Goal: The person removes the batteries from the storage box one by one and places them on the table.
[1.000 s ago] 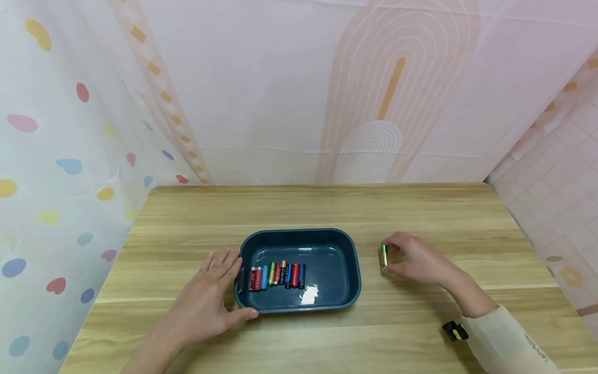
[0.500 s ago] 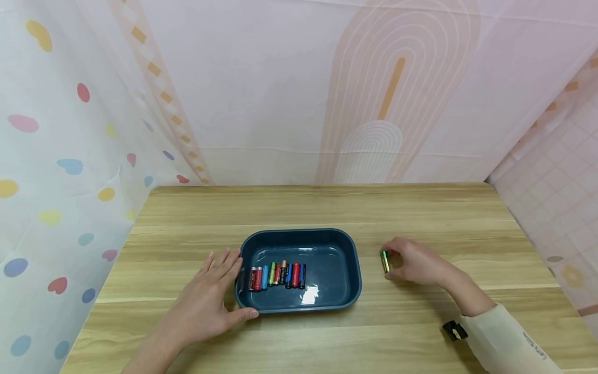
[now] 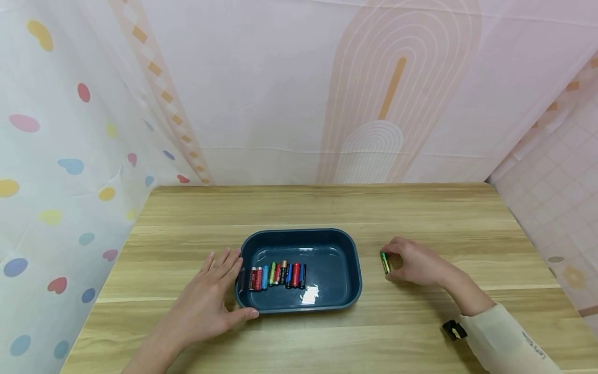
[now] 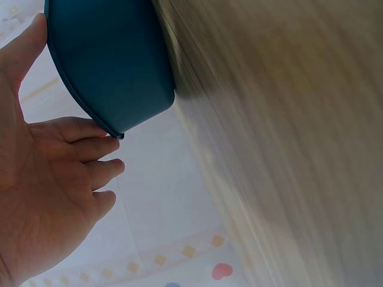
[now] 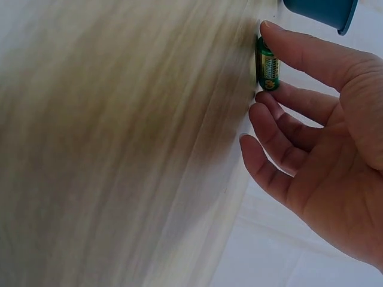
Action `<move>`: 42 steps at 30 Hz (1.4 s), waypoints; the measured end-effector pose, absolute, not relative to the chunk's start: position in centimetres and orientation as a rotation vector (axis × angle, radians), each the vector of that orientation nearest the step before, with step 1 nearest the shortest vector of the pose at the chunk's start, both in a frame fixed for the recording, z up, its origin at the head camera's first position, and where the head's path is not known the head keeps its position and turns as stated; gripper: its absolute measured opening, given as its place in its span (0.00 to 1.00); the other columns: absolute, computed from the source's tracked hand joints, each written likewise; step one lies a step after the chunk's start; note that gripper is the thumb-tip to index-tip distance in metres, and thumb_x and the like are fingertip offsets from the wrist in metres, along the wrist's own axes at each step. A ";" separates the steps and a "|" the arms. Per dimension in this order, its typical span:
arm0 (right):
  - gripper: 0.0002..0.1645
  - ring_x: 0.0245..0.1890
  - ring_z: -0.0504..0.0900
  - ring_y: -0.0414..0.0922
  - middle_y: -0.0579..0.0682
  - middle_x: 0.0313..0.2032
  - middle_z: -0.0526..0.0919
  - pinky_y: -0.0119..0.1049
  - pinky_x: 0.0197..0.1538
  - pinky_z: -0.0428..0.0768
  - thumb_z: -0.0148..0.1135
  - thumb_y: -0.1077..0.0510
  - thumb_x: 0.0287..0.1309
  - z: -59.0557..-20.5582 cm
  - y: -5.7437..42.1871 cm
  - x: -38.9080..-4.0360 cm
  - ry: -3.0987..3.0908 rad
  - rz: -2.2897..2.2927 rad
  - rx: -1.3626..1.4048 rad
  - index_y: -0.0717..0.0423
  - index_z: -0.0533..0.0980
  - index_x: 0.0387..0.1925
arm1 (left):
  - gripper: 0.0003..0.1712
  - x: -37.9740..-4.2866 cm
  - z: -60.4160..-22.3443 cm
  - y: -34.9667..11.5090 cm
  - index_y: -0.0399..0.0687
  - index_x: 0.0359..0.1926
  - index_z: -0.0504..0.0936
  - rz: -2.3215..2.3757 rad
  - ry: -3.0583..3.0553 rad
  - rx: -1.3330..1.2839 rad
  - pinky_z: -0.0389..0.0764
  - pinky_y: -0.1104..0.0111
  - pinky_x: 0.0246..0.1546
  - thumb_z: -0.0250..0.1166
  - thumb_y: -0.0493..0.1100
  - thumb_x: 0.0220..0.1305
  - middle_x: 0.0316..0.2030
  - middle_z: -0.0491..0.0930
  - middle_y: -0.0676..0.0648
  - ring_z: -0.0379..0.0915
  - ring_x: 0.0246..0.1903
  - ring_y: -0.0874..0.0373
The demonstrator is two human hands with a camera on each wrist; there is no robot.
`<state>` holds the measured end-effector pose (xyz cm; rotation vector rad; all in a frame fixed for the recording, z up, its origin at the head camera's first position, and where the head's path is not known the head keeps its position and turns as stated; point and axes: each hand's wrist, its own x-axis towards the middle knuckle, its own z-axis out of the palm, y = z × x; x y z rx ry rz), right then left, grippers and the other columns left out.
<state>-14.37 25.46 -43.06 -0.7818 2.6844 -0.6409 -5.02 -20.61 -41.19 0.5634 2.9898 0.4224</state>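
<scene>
spread along the tray's rim, the left hand seemingly steadied it. between tray and the surface's right edge, the right hand pinched a green battery endwise, likely for control. only the head view showed the battery row inside; the right wrist view revealed printing.

There's a wood-grain table with a pinkish arch-print cloth hanging along its far edge. Spotty cloth covers the left, grid-print cloth the right.

Bright head pic w/ glare in tray, dimmer wrist pics
</scene>
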 end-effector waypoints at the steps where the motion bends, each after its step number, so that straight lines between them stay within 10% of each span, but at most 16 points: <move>1: 0.29 0.47 0.80 0.45 0.50 0.49 0.83 0.50 0.54 0.83 0.82 0.59 0.52 -43.1 25.5 -14.4 2.683 -0.639 -0.784 0.64 0.83 0.56 | 0.68 -5.0 -41.2 -20.6 0.33 0.75 0.68 0.424 2.989 0.563 0.51 0.41 0.78 0.64 0.84 0.53 0.78 0.61 0.36 0.51 0.79 0.37; 42: 0.37 0.54 0.82 0.53 0.57 0.57 0.82 0.55 0.57 0.83 0.81 0.54 0.56 -41.8 25.7 -13.4 2.681 -0.681 -0.729 0.66 0.78 0.63 | 0.70 -5.1 -41.2 -20.6 0.33 0.76 0.68 0.440 2.976 0.555 0.51 0.41 0.78 0.61 0.86 0.53 0.78 0.60 0.36 0.50 0.79 0.37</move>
